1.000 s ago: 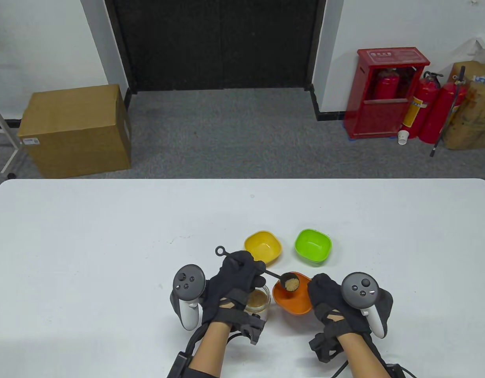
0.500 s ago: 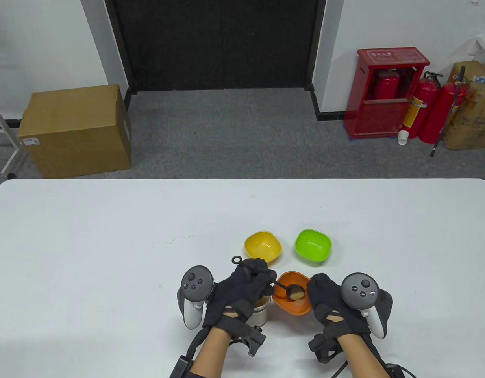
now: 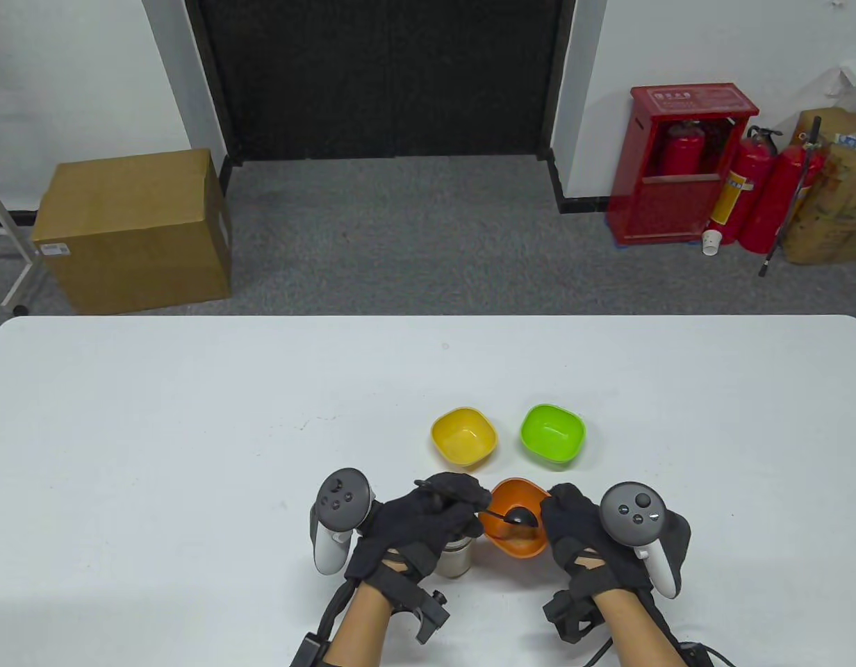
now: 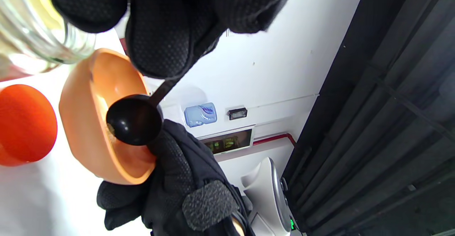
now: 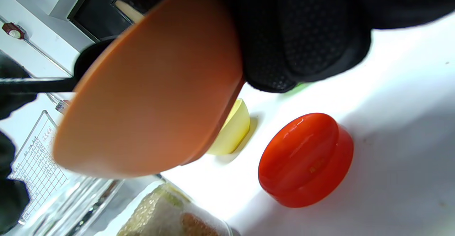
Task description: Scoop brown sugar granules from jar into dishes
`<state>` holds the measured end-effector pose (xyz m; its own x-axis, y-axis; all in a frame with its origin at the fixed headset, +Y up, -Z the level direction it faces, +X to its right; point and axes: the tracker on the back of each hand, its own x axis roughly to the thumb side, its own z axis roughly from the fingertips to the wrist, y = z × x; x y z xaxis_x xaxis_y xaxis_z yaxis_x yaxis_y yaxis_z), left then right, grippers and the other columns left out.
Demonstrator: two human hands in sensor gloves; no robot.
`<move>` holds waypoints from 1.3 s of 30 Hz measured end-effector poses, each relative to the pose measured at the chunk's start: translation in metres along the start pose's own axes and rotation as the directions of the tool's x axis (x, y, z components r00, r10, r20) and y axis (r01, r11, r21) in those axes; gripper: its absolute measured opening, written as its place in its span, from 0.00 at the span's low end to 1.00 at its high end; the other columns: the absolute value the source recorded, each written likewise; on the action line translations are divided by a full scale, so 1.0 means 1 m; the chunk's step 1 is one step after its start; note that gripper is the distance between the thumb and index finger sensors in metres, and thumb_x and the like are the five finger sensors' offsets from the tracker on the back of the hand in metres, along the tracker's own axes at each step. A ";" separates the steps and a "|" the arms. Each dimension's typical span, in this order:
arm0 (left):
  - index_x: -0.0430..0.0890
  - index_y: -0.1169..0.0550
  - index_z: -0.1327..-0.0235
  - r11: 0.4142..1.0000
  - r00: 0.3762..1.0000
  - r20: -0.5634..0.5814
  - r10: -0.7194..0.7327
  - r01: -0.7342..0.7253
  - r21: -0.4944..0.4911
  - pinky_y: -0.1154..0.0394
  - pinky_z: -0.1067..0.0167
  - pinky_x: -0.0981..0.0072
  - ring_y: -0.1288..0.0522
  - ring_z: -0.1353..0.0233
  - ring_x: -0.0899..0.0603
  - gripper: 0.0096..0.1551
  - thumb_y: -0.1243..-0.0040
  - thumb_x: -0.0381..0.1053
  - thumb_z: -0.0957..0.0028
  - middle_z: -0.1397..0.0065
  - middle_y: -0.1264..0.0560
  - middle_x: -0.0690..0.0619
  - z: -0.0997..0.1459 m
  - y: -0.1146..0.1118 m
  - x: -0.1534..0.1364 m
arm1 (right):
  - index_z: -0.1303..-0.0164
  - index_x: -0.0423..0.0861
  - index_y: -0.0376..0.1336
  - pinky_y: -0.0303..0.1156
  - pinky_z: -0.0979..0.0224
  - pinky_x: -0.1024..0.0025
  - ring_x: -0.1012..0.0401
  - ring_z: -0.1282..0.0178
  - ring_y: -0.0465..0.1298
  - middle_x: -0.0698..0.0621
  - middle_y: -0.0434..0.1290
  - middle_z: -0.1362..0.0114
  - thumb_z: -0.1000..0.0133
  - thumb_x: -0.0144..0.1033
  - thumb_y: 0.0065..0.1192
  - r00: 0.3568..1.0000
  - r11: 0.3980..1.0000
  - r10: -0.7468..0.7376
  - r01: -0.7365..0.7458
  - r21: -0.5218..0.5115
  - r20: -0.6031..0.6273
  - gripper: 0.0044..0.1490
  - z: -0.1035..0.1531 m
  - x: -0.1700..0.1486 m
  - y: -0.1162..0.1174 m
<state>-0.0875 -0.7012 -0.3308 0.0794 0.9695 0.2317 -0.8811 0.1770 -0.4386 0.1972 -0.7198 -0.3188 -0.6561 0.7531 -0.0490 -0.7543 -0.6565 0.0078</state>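
Left hand grips the handle of a black measuring spoon; its bowl is turned over inside the orange dish, tipping brown sugar out. Right hand clasps that dish, held tilted above the tabletop near its near edge. Yellow dish and green dish stand just behind, apparently unfilled. Glass jar sits under the left hand; red lid lies beside it. Judged step: emptying the scoop. Next move calls for righting the spoon and returning to the jar.
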 end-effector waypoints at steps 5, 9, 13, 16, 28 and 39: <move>0.56 0.24 0.34 1.000 1.000 0.014 -0.023 0.023 -0.019 0.23 0.42 0.42 0.14 0.42 0.42 0.23 0.36 0.44 0.43 0.28 0.22 0.45 0.000 0.000 0.001 | 0.34 0.31 0.65 0.76 0.63 0.44 0.45 0.62 0.79 0.35 0.82 0.50 0.37 0.39 0.59 1.000 1.000 0.000 0.000 0.007 -0.004 0.31 0.000 0.000 0.001; 0.55 0.25 0.33 0.999 0.999 0.012 -0.036 0.037 -0.008 0.23 0.43 0.42 0.14 0.42 0.42 0.23 0.36 0.45 0.43 0.28 0.21 0.46 0.001 0.000 0.000 | 0.34 0.31 0.65 0.76 0.63 0.44 0.44 0.62 0.79 0.35 0.82 0.50 0.37 0.39 0.59 1.000 1.000 -0.004 0.004 0.009 -0.008 0.31 0.000 0.000 0.001; 0.53 0.28 0.31 0.999 0.999 0.003 -0.033 0.033 0.035 0.22 0.44 0.44 0.13 0.43 0.43 0.24 0.36 0.48 0.41 0.29 0.21 0.47 0.002 0.001 -0.001 | 0.34 0.31 0.65 0.76 0.63 0.44 0.44 0.62 0.79 0.34 0.82 0.50 0.38 0.39 0.59 1.000 1.000 -0.007 0.007 0.010 -0.012 0.31 0.000 0.000 0.001; 0.51 0.28 0.31 0.995 1.000 -0.007 -0.028 0.029 0.096 0.21 0.44 0.45 0.13 0.45 0.45 0.25 0.36 0.50 0.40 0.31 0.20 0.48 0.004 0.004 -0.002 | 0.34 0.31 0.65 0.76 0.63 0.44 0.44 0.62 0.79 0.34 0.82 0.50 0.38 0.39 0.59 1.000 1.000 -0.010 0.010 0.009 -0.012 0.31 0.000 0.000 0.001; 0.48 0.28 0.32 0.952 1.000 -0.024 0.014 -0.006 0.306 0.19 0.48 0.49 0.11 0.50 0.47 0.26 0.38 0.57 0.39 0.37 0.17 0.51 0.018 0.047 0.005 | 0.34 0.32 0.66 0.75 0.64 0.45 0.45 0.63 0.78 0.35 0.81 0.51 0.38 0.38 0.60 0.999 0.997 -0.006 0.003 -0.083 -0.034 0.30 -0.006 -0.007 -0.015; 0.47 0.26 0.33 0.863 0.992 -0.074 0.105 -0.054 0.502 0.19 0.49 0.48 0.11 0.50 0.45 0.26 0.40 0.59 0.38 0.38 0.16 0.49 0.061 0.097 -0.022 | 0.36 0.34 0.69 0.74 0.65 0.46 0.47 0.65 0.77 0.37 0.81 0.54 0.40 0.38 0.64 0.982 0.960 0.042 -0.090 -0.264 -0.182 0.28 -0.012 -0.044 -0.060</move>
<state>-0.2036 -0.7155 -0.3253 0.0203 0.9926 0.1198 -0.9989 0.0150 0.0447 0.2719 -0.7136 -0.3287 -0.6713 0.7046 -0.2300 -0.6582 -0.7094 -0.2520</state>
